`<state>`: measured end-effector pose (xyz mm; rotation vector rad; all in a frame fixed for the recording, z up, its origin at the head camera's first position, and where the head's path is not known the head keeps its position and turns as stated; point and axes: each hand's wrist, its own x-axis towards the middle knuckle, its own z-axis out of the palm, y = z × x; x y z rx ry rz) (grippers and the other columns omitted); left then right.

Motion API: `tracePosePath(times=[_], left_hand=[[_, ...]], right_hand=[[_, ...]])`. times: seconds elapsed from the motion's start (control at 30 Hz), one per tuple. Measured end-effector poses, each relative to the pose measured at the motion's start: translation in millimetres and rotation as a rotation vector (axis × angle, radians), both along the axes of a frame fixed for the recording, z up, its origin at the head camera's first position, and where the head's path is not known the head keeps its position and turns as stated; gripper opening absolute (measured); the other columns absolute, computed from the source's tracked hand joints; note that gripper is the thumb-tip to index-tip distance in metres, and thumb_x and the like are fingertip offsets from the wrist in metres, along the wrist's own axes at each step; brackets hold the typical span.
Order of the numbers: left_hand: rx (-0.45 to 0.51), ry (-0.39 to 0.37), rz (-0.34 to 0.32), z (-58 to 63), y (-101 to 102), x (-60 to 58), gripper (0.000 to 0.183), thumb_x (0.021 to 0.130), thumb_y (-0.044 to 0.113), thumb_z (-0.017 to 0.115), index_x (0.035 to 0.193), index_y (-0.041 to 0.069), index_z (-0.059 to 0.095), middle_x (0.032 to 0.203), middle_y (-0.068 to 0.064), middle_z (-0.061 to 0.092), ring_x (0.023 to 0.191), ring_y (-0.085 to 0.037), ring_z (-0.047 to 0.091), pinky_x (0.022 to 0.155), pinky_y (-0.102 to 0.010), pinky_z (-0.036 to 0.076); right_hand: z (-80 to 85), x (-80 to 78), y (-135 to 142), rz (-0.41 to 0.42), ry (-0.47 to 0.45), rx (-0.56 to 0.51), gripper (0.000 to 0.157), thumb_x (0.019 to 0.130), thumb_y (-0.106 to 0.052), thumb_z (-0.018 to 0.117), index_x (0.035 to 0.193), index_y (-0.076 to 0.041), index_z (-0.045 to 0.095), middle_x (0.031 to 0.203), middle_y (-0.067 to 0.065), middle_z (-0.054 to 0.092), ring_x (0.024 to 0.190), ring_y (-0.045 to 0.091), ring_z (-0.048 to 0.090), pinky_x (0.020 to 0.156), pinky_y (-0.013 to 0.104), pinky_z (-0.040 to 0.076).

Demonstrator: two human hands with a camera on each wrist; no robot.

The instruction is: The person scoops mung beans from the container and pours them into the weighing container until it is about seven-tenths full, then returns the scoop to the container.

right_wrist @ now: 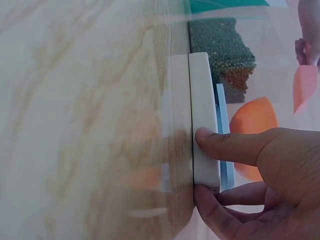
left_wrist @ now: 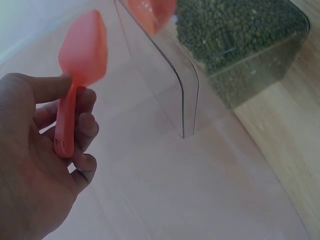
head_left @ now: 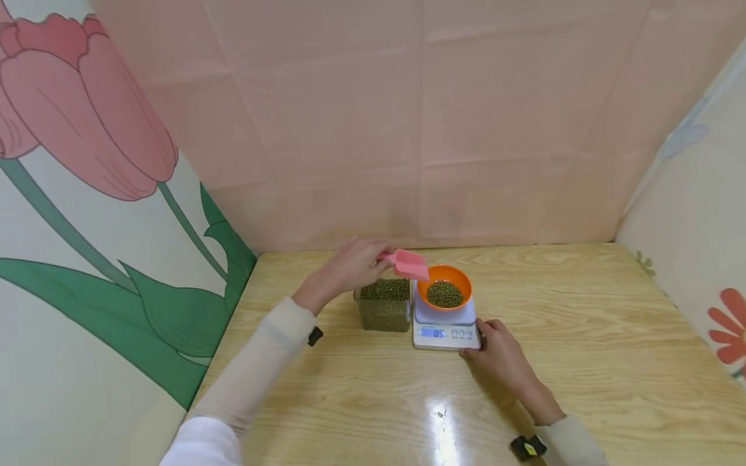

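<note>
My left hand [head_left: 358, 264] grips the handle of a pink scoop [head_left: 411, 264], thumb and fingers round it in the left wrist view. No beans show in the scoop. Its tip is at the left rim of an orange bowl [head_left: 462, 277], which holds green mung beans [head_left: 445, 295]. The bowl stands on a white kitchen scale [head_left: 445, 338], whose lit display seems to read 185. At the scale's front right corner is my right hand [head_left: 502, 357], thumb on the front edge and fingers at the side, pinching the corner.
Left of the scale, close beside it, stands a clear plastic container [head_left: 384, 317] of mung beans, below my left hand. The wooden table [head_left: 583, 323] meets a pink-covered wall [head_left: 495, 129] at the back. Painted walls flank both sides.
</note>
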<state>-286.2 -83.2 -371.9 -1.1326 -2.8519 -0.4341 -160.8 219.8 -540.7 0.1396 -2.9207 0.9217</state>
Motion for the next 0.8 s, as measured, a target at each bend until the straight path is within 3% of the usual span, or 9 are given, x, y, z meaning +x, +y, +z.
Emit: tracePosePath(times=[0.33,0.8], left_hand=[[-0.016,0.012,-0.017,8.9,-15.8,1.3,0.033,0.107,0.032,0.066,0.131,0.01,0.074,0.124,-0.003,0.076,0.101,-0.017,0.07,0.09,-0.035,0.058],[-0.008,0.053,-0.035,15.1,-28.1,2.7,0.03,0.106,0.031,0.068,0.125,0.009,0.076,0.117,-0.004,0.076,0.099,-0.019,0.071,0.085,-0.037,0.059]], right_hand=[[-1.0,-0.4,-1.4,0.006,0.005,0.002,0.077,0.084,-0.015,0.091,0.141,0.019,0.054,0.123,0.035,0.061,0.093,0.035,0.063,0.077,0.044,0.059],[-1.6,0.3,-0.4,-0.001,-0.01,-0.002,0.078,0.084,-0.015,0.091,0.143,0.018,0.054,0.126,0.036,0.06,0.095,0.036,0.063,0.079,0.045,0.059]])
